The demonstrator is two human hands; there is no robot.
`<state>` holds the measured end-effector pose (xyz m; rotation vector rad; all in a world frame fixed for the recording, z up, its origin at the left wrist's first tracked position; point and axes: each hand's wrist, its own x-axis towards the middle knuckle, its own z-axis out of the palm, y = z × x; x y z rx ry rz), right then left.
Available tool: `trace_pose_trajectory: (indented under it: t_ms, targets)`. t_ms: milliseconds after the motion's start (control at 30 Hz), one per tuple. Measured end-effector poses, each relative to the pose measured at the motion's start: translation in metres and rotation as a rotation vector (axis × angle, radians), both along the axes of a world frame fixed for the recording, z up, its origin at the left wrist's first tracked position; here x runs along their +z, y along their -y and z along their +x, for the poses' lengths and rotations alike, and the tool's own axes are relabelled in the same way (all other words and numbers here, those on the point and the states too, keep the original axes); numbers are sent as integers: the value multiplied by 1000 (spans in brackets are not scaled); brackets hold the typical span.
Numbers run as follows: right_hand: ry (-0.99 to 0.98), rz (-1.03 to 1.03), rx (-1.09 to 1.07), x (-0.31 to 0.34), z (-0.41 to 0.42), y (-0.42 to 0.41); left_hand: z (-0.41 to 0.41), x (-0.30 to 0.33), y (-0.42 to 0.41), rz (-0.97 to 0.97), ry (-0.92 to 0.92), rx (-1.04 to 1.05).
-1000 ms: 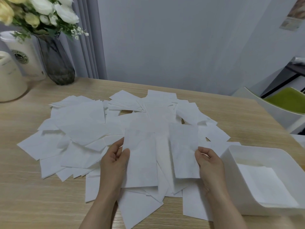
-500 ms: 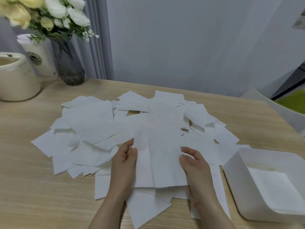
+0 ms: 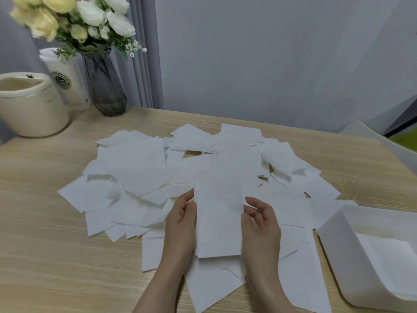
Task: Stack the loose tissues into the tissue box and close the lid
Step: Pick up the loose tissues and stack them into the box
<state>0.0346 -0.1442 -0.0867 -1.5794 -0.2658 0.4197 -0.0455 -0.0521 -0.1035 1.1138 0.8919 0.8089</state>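
Observation:
Several loose white tissues (image 3: 140, 168) lie spread in a wide heap over the middle of the wooden table. Above the heap's near edge I hold a small stack of tissues (image 3: 218, 218) between both hands. My left hand (image 3: 181, 224) grips its left edge with the thumb on top. Along the stack's right edge, my right hand (image 3: 260, 222) has its fingers curled. The open white tissue box (image 3: 334, 242) stands at the right with white tissues lying flat inside. Its lid is not in view.
A dark glass vase (image 3: 103, 86) of white and yellow flowers stands at the back left, with a paper cup (image 3: 67, 80) and a cream ceramic pot (image 3: 29, 109) beside it. A white chair (image 3: 379, 141) is past the table's right edge. Bare wooden tabletop (image 3: 45, 256) lies at the near left.
My two hands have come together, sliding the two tissues over each other into one narrow stack. The view has shifted left, so the box sits further right.

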Motion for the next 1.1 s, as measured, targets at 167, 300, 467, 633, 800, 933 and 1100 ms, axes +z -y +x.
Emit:
trace_pose_trajectory:
  t_ms: [167, 300, 467, 633, 800, 933, 1100]
  targets:
    - [51, -5, -10, 0, -1, -3, 1, 0, 1, -8, 9, -13]
    - [46, 11, -11, -1, -2, -4, 1, 3, 2, -5, 37, -4]
    - [35, 47, -38, -2, -4, -5, 0, 7, 5, 10, 92, -32]
    - [40, 78, -7, 4, -5, -1, -1, 7, 7, -9, 109, -69]
    - [257, -213, -26, -1, 17, 23, -3, 6, 7, -20, 122, -42]
    - [543, -701, 114, -4, 38, 44, -2, 5, 7, -9, 115, -52]
    - [596, -847, 185, 1, 39, 51, -3, 6, 7, -5, 107, -68]
